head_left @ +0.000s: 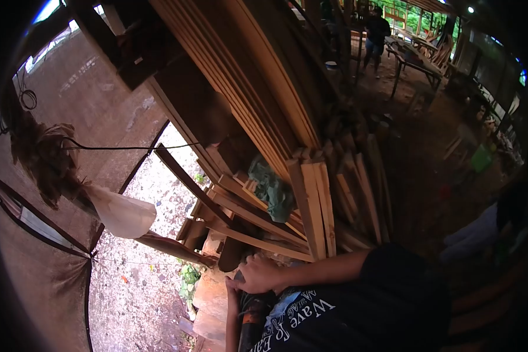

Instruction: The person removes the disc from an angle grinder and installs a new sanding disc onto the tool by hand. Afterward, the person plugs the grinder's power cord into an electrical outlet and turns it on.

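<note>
My right hand (259, 274) reaches in from the right at the bottom of the view, its fingers curled over a small dark object (239, 276) that I cannot make out. My left forearm (233, 320) comes up from the bottom edge, and the left hand is mostly hidden behind the right one. Between the arms, close to my black shirt (358, 311), sits a dark thing with an orange part (253, 317), its kind unclear. Just beyond the hands, wooden strips (264, 237) lie at a slant.
Long boards (234, 70) lean above, and short upright planks (317, 205) stand bundled beside a green plastic bag (271, 190). A pale plastic sheet (123, 211) wraps a pole at left. A person (376, 38) stands by a table (413, 61) at the back.
</note>
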Demonstrator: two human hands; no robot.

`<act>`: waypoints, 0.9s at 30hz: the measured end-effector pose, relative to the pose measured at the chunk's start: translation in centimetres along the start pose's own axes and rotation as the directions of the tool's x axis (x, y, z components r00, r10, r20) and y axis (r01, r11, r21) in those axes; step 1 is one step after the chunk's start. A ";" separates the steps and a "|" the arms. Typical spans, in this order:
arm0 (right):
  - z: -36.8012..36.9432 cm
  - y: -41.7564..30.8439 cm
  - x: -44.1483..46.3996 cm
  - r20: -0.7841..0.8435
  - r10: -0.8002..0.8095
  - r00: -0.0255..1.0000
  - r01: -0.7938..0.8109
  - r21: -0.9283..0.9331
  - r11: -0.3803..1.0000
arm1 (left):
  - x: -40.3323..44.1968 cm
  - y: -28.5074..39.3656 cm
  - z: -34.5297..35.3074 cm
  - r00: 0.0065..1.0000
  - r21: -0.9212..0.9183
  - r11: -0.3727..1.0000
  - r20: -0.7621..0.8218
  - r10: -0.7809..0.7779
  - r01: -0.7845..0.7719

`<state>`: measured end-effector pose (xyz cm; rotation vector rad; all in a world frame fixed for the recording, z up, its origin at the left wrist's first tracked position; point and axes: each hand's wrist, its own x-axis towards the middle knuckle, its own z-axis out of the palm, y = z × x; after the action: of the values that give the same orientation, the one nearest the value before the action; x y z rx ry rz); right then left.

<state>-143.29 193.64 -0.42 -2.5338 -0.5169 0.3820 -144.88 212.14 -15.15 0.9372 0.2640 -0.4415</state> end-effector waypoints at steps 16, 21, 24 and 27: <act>-0.4 0.9 0.0 0.061 -0.368 0.928 0.362 0.083 0.928 | -4.1 0.6 1.0 0.949 0.028 0.989 0.278 -0.149 0.147; -2.1 1.6 0.9 0.051 -0.587 0.808 0.566 0.206 0.798 | -5.1 0.3 0.9 0.918 0.016 0.984 0.358 -0.171 0.177; -2.9 2.2 2.0 0.105 -0.692 0.714 0.647 0.280 0.709 | -5.5 0.2 0.9 0.903 0.004 0.983 0.393 -0.171 0.184; -3.4 2.0 2.4 0.078 -0.755 0.651 0.710 0.292 0.641 | -5.8 0.4 1.0 0.896 -0.006 0.985 0.416 -0.155 0.173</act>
<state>-139.33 191.58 0.91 -1.8368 -1.4294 0.3415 -149.74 212.96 -12.01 0.7589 -0.0374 -0.7764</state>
